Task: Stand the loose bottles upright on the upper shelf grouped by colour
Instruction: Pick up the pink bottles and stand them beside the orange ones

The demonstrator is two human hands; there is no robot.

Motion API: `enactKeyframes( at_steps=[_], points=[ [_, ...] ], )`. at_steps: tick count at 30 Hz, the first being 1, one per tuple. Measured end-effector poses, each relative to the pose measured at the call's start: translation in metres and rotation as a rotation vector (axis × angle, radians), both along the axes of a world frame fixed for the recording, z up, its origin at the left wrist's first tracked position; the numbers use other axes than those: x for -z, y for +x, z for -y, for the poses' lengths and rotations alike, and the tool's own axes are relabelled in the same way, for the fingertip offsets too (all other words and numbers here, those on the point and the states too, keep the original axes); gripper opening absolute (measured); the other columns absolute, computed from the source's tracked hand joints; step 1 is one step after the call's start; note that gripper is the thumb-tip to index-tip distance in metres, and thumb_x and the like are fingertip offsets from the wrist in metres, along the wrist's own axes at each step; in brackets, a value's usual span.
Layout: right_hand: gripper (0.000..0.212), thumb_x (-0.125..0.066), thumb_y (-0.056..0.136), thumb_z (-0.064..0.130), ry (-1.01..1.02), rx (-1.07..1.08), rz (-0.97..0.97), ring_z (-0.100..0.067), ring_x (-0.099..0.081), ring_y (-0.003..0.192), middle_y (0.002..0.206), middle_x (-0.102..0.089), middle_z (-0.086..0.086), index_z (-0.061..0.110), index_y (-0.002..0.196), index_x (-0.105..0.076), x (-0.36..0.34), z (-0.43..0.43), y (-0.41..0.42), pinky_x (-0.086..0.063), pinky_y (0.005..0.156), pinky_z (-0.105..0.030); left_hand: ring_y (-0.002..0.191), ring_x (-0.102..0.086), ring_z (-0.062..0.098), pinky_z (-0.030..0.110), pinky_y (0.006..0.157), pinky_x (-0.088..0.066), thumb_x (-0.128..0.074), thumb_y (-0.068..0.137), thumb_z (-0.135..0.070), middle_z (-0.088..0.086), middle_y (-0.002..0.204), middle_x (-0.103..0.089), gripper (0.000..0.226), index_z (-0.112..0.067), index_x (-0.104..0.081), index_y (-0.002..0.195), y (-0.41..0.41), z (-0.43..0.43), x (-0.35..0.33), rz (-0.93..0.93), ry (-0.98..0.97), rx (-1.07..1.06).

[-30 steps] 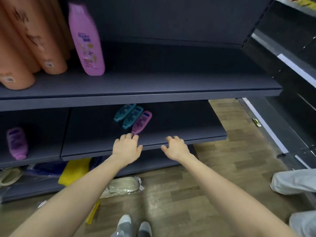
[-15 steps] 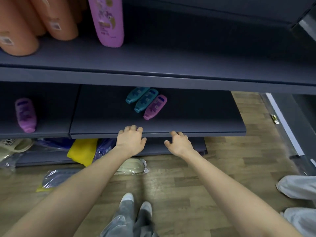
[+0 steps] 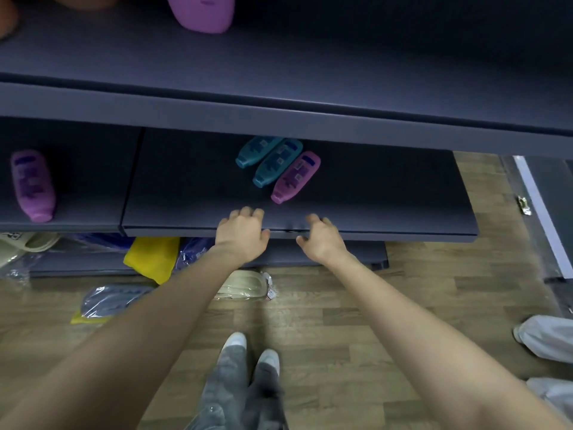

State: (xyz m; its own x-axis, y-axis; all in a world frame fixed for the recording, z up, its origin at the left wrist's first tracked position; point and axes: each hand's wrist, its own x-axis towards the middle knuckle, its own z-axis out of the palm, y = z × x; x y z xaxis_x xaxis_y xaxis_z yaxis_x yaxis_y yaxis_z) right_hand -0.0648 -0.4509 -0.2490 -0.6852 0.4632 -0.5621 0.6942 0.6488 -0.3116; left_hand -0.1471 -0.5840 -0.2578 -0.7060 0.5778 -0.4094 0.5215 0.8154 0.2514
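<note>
Below dark shelves (image 3: 279, 119), wooden floor (image 3: 325, 321)

readable text: none | teal bottles (image 3: 277, 164) labels: blurred | pink bottle (image 3: 296, 177) label: blurred | packet tag (image 3: 271, 293): too small

It was a shop: long dark metal shelves (image 3: 279, 119) in tiers carried labelled toiletry bottles (image 3: 296, 176), and packaged slippers (image 3: 245, 285) in plastic bags lay on the wooden floor (image 3: 341, 321).
</note>
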Motion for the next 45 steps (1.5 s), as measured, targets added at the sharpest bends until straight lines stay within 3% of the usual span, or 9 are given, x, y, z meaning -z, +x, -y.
enactKeyframes(
  at_steps=[9, 18, 21, 25, 32, 37, 41, 45],
  points=[
    [0.044, -0.049, 0.093, 0.009, -0.077, 0.213, -0.241, -0.033, -0.048, 0.121, 0.134, -0.047, -0.018, 0.009, 0.137, -0.041, 0.030, -0.009, -0.025, -0.038, 0.096, -0.031, 0.125, -0.041, 0.031, 0.038, 0.094, -0.039, -0.045, 0.095, -0.029, 0.012, 0.136, -0.043, 0.047, -0.013, -0.037, 0.139, -0.014, -0.023, 0.032, 0.042, 0.065, -0.007],
    [0.042, -0.048, 0.092, 0.008, -0.231, 0.415, -0.264, -0.027, -0.049, 0.123, 0.133, -0.053, -0.011, 0.010, 0.134, -0.045, 0.064, -0.018, -0.061, -0.039, 0.097, -0.028, 0.121, -0.044, 0.033, 0.039, 0.091, -0.041, -0.048, 0.093, -0.024, 0.015, 0.133, -0.043, 0.044, -0.013, -0.040, 0.135, -0.034, -0.051, 0.060, 0.090, 0.167, -0.051],
    [0.036, -0.050, 0.090, 0.009, -0.291, 0.489, -0.297, -0.026, -0.054, 0.115, 0.127, -0.058, -0.010, 0.010, 0.125, -0.053, 0.073, -0.019, -0.072, -0.041, 0.086, -0.027, 0.117, -0.047, 0.035, 0.041, 0.089, -0.045, -0.051, 0.090, -0.020, 0.015, 0.133, -0.042, 0.045, -0.010, -0.042, 0.133, -0.043, -0.060, 0.073, 0.130, 0.223, -0.076],
    [0.026, -0.053, 0.085, 0.014, -0.338, 0.582, -0.315, -0.022, -0.055, 0.086, 0.102, -0.065, -0.013, 0.007, 0.108, -0.062, 0.083, -0.017, -0.086, -0.038, 0.069, -0.027, 0.116, -0.049, 0.035, 0.044, 0.089, -0.048, -0.053, 0.085, -0.016, 0.015, 0.134, -0.045, 0.049, -0.008, -0.043, 0.133, -0.053, -0.069, 0.088, 0.166, 0.268, -0.082],
    [0.039, -0.065, 0.079, 0.018, -0.439, 0.764, -0.379, -0.021, -0.057, 0.084, 0.102, -0.066, -0.014, 0.000, 0.113, -0.059, 0.097, -0.012, -0.098, -0.041, 0.067, -0.027, 0.118, -0.049, 0.031, 0.030, 0.086, -0.039, -0.049, 0.091, -0.016, 0.015, 0.127, -0.054, 0.035, -0.006, -0.051, 0.125, -0.058, -0.082, 0.094, 0.198, 0.321, -0.114],
    [0.025, -0.066, 0.084, 0.022, -0.479, 0.872, -0.389, -0.022, -0.057, 0.084, 0.088, -0.060, -0.010, 0.001, 0.097, -0.060, 0.094, -0.016, -0.101, -0.042, 0.058, -0.025, 0.115, -0.052, 0.032, 0.029, 0.084, -0.041, -0.049, 0.092, -0.016, 0.014, 0.123, -0.058, 0.030, -0.007, -0.054, 0.120, -0.057, -0.084, 0.088, 0.221, 0.388, -0.184],
    [0.040, -0.070, 0.081, 0.024, -0.440, 0.905, -0.367, -0.029, -0.063, 0.098, 0.107, -0.065, -0.015, -0.002, 0.110, -0.060, 0.096, -0.015, -0.103, -0.049, 0.071, -0.030, 0.110, -0.055, 0.033, 0.030, 0.081, -0.042, -0.050, 0.091, -0.013, 0.014, 0.118, -0.061, 0.028, -0.007, -0.057, 0.117, -0.057, -0.081, 0.086, 0.225, 0.417, -0.213],
    [0.048, -0.073, 0.077, 0.022, -0.405, 0.891, -0.328, -0.030, -0.062, 0.104, 0.113, -0.063, -0.017, -0.002, 0.114, -0.056, 0.097, -0.015, -0.105, -0.051, 0.081, -0.032, 0.107, -0.056, 0.032, 0.026, 0.076, -0.040, -0.050, 0.087, -0.009, 0.013, 0.115, -0.062, 0.030, -0.008, -0.059, 0.116, -0.057, -0.079, 0.091, 0.242, 0.435, -0.250]
  ],
)
